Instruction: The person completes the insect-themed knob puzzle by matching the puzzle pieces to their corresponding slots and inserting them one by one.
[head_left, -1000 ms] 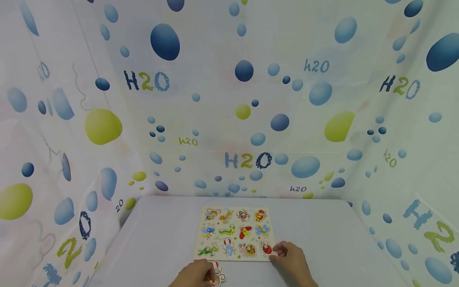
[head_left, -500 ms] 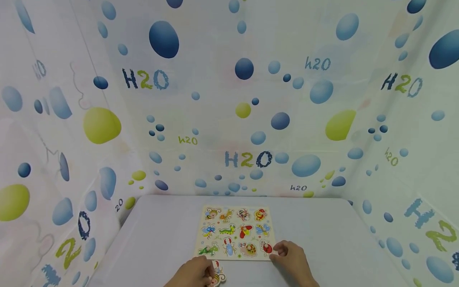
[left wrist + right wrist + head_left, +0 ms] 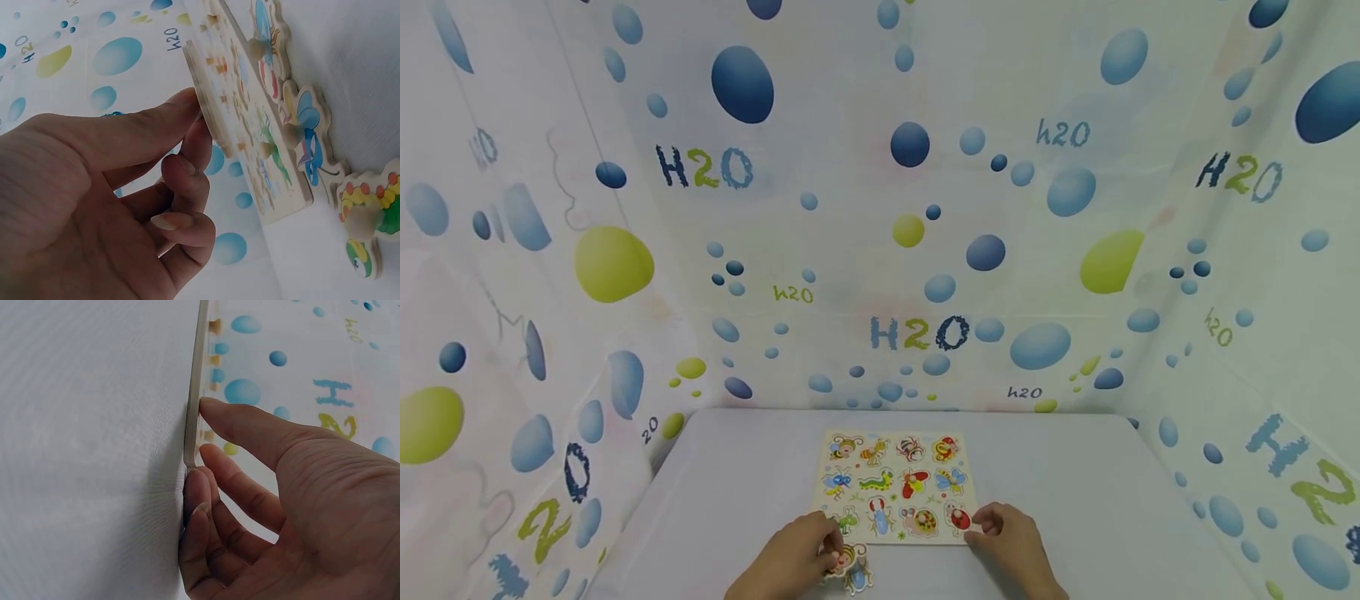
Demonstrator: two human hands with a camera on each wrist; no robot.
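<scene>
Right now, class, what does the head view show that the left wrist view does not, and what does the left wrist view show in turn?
Only the head view: the right grip at the near right corner of the puzzle board, and the printed face of the held piece.

Only the left wrist view: the loose caterpillar piece and the loose blue-winged insect piece.

Both: the left grip pinching the held piece, the puzzle board, and the bubble-print backdrop.

The white table (image 3: 1075, 483) (round-cornered) carries a puzzle board (image 3: 892, 500) and loose wooden pieces (image 3: 308, 119).
</scene>
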